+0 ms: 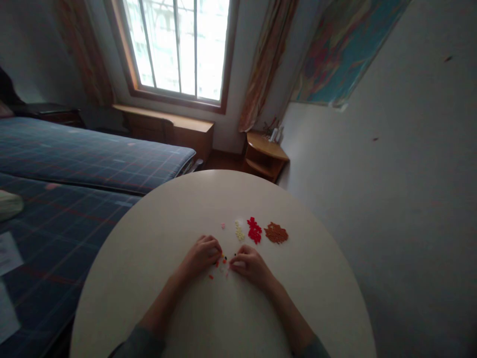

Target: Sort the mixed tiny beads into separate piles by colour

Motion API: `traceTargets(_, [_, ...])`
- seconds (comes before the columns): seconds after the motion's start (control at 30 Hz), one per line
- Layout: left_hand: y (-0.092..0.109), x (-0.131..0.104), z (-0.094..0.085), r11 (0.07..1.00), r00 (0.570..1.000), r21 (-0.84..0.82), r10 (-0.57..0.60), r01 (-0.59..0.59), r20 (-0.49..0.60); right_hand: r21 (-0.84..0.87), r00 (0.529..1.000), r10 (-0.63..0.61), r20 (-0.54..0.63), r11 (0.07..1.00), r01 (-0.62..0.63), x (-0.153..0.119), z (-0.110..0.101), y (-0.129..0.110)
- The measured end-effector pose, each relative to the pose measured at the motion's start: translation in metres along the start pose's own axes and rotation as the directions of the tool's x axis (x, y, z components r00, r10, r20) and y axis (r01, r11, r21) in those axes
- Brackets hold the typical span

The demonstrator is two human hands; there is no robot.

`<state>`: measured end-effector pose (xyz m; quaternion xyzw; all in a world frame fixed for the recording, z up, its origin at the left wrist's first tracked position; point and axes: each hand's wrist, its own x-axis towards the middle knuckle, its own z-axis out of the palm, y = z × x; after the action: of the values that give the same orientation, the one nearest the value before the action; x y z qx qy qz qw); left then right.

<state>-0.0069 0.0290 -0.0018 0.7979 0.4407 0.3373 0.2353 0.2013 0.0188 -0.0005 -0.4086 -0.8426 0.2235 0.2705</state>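
Observation:
Both hands rest on a round white table, close together around a loose scatter of tiny mixed pieces [224, 261] in orange, black, pink and pale colours. My left hand [203, 253] is at the left side of the scatter, fingers curled and fingertips together at its edge. From the right, my right hand [249, 263] has thumb and forefinger pinched beside the same pieces. Whatever is between the fingertips of either hand is too small to make out. Beyond the hands lie a pink piece [223, 225], a pale yellow group [239, 230], a red pile [254, 230] and a brown pile [276, 232].
The table [156, 223] has a curved edge. A bed with a blue plaid mattress [93, 149] stands to the left. A wooden corner shelf [266, 149] is behind the table, a window [179, 49] further back, and a wall [372, 209] on the right.

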Motion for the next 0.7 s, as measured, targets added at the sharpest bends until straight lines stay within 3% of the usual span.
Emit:
traceTargets(0.5, [0.002,-0.001,-0.002,0.999,1.0,-0.022,-0.031,0.031,-0.002,0.042,0.995,0.055,-0.081,0.998,-0.052,0.001,-0.001,0.0])
traceTargets(0.7, [0.003,0.0,-0.001,0.999,0.999,-0.009,-0.05,0.05,0.008,-0.182,0.95,0.121,-0.287,0.967,-0.178,0.017,-0.008,0.002])
